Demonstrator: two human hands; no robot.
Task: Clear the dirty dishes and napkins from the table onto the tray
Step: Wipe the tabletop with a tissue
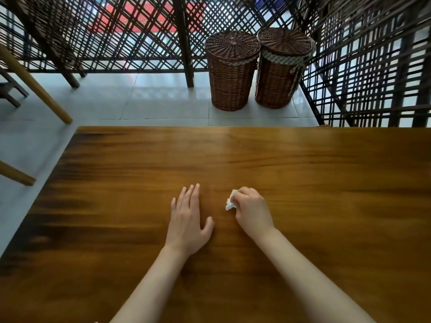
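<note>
Your left hand (189,217) lies flat on the wooden table (326,183), fingers straight and close together, thumb spread toward the right, holding nothing; your right hand (253,209) sits just beside it, fingers curled tight round a crumpled white napkin (230,201) — only a small wad of it shows, poking out on the left of your knuckles and low against the tabletop; whether it touches the wood you cannot tell. Both bare forearms reach in from the near edge, and the two hands stay apart with a strip of bare wood between them. Beyond the far edge of the table, on the pale tiled floor (140,101), stand two lidded wicker baskets (231,73) side by side — the right one trimmed with checked cloth; behind them runs a dark lattice screen (116,38); light wooden chair legs (35,85) show at the left.
</note>
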